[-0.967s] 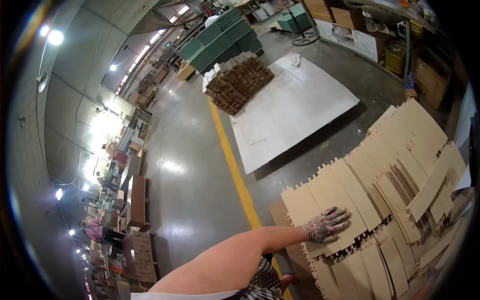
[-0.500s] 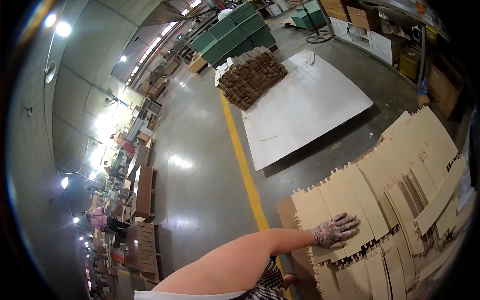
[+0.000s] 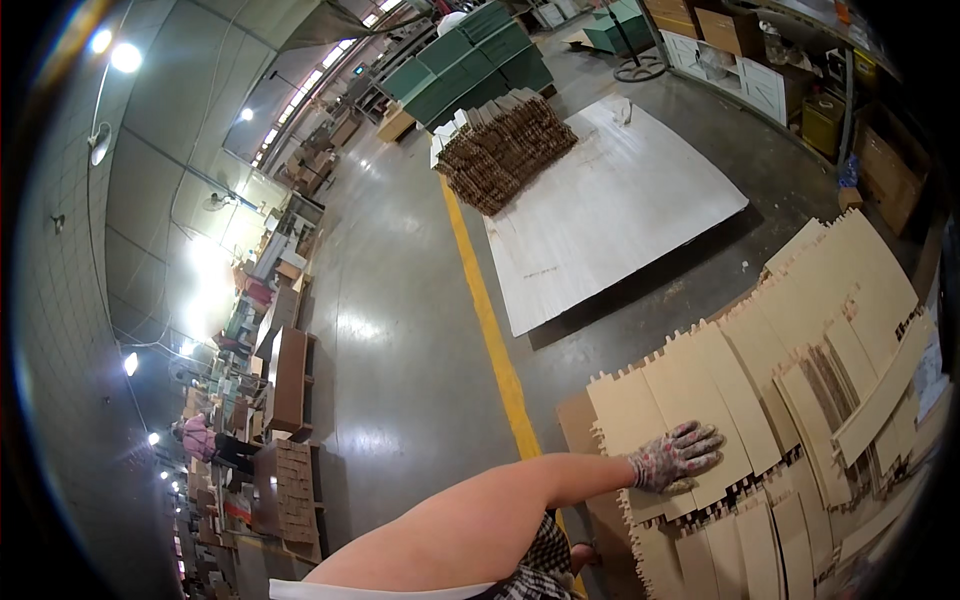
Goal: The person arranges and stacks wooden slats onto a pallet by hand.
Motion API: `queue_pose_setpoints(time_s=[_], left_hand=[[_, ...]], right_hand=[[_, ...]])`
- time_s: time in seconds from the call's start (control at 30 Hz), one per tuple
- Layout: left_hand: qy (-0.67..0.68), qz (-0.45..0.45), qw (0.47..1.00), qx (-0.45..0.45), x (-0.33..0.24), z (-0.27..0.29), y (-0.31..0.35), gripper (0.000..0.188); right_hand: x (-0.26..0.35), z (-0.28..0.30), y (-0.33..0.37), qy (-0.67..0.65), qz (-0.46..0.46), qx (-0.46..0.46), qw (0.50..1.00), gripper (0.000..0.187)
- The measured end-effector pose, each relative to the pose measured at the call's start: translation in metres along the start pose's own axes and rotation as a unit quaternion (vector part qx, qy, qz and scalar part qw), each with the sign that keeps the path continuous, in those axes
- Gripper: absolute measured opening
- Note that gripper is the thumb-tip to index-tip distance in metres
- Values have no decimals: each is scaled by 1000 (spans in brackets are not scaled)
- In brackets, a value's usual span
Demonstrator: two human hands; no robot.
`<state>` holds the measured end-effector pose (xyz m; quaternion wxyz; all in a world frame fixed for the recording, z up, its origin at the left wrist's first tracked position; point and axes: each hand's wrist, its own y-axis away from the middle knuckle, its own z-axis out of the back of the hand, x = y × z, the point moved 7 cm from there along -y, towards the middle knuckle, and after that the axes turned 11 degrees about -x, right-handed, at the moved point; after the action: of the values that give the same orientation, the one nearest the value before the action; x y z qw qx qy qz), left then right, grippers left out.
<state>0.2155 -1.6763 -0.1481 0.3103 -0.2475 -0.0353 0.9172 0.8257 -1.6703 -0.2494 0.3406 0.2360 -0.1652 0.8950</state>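
My left hand (image 3: pixel 680 458), in a patterned, light-coloured work glove, lies flat on pale, thin wooden boards (image 3: pixel 722 350) with notched ends. Its fingers are spread and stretched to the right, and it grips nothing. The boards lie side by side in overlapping rows on a large stack at the lower right. Several narrower strips (image 3: pixel 885 395) rest at a slant on top of the stack. My bare left forearm reaches in from the lower edge. My right hand is not in view.
A white flat sheet (image 3: pixel 620 220) lies beyond the stack, bearing a pile of brown-edged notched boards (image 3: pixel 505 150). Green stacked blocks (image 3: pixel 465 70) stand behind it. A yellow floor line (image 3: pixel 490 330) runs past. Shelving with boxes (image 3: pixel 725 30) stands far right; a person (image 3: pixel 200 438) works at left near brown stacks.
The view has shifted very slightly. My left hand stays flat on the boards in nearly the same place.
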Motion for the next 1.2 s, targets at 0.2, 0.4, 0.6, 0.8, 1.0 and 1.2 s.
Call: queue_pose_setpoints(time_s=[0.2,0.4,0.6,0.8,1.0,1.2], left_hand=[[4,5,1000,22,4,-4,1,63],[-71,-6,997,33,0,5,-3,63],[-105,-26,994,33,-8,12,-12,65],[-131,-40,990,34,-9,5,-9,67],[-149,-54,987,15,-6,-5,-5,65],[-149,-69,986,-2,0,-15,1,62]], right_hand=[[-14,27,3,-10,13,-7,1000,76],[-9,101,33,-32,-9,-34,999,75],[42,181,161,-175,-13,-59,983,77],[109,210,379,-161,-106,87,977,89],[135,173,517,-50,4,275,960,91],[75,84,557,164,132,426,880,83]])
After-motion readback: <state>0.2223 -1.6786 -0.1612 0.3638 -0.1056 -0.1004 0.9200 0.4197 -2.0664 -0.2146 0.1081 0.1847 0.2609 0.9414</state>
